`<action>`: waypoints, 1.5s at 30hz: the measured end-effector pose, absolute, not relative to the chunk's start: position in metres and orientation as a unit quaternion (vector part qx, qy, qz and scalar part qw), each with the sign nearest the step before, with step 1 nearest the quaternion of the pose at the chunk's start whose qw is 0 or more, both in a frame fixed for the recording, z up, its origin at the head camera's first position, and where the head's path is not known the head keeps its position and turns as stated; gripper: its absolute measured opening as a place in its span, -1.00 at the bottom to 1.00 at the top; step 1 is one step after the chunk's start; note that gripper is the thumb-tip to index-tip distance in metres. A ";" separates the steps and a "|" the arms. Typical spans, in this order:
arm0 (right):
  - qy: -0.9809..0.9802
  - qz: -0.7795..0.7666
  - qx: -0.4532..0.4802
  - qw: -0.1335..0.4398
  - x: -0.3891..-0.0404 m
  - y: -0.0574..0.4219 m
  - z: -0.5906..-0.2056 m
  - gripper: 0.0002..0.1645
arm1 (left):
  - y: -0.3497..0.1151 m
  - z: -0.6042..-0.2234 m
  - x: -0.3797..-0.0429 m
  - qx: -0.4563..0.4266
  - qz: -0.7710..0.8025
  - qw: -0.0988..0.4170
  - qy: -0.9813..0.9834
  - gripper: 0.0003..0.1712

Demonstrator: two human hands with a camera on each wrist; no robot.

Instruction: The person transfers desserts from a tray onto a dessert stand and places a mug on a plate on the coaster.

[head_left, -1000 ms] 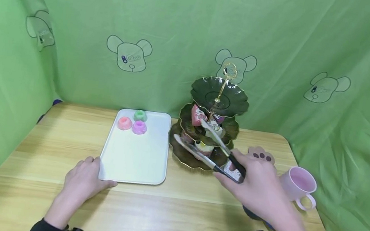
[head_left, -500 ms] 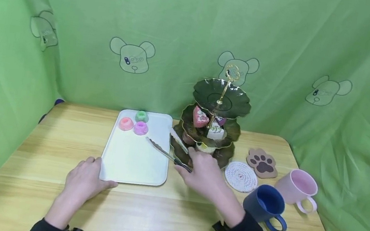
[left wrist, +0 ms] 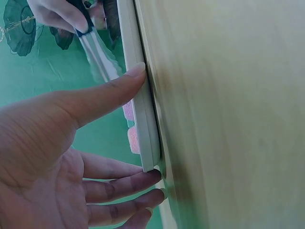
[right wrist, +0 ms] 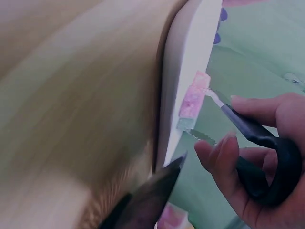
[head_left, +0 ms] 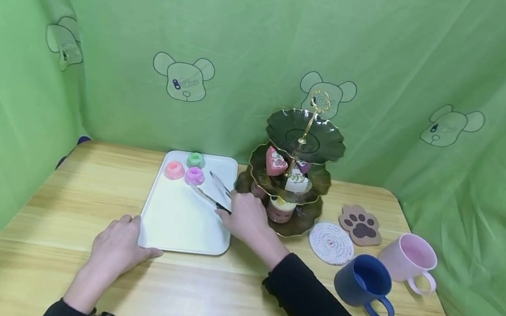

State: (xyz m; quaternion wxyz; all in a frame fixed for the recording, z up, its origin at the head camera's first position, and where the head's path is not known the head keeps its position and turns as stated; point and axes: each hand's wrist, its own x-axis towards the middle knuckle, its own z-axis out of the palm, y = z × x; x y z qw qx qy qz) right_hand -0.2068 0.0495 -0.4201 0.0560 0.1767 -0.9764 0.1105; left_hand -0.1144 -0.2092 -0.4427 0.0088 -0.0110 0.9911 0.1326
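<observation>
My left hand (head_left: pixel 120 242) holds the near left corner of a white tray (head_left: pixel 185 224), its thumb along the front edge and fingers at the left side; the left wrist view shows the thumb (left wrist: pixel 109 95) on the rim. On the tray's far left sit three small ring-shaped donuts: a pink donut (head_left: pixel 174 170), a purple donut (head_left: pixel 194 175) and a green donut (head_left: pixel 195 159). My right hand (head_left: pixel 247 216) grips black-handled metal tongs (head_left: pixel 206 197) over the tray. Their arms are spread, with one tip at the purple donut's near edge and the other to its right.
A dark three-tier stand (head_left: pixel 306 138) with cake pieces stands right of the tray, close behind my right hand. Farther right lie a white round coaster (head_left: pixel 331 243) and a brown paw-shaped coaster (head_left: pixel 361 226), with a blue mug (head_left: pixel 362 281) and a pink mug (head_left: pixel 406 258).
My right hand has carried the tongs left, from in front of the tiered stand to the donuts on the tray. The left hand has stayed at the tray's corner.
</observation>
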 end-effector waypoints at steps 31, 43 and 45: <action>-0.988 0.077 0.134 0.014 -0.218 0.028 -0.413 -0.60 | -0.207 -0.442 -0.115 -0.015 0.127 0.013 0.992 0.16; -0.975 0.097 0.187 0.074 -0.157 0.074 -0.345 -0.56 | -0.207 -0.439 -0.115 -0.014 0.124 0.038 0.992 0.21; -0.972 0.102 0.193 0.088 -0.146 0.084 -0.330 -0.55 | -0.206 -0.439 -0.115 -0.014 0.125 0.040 0.991 0.20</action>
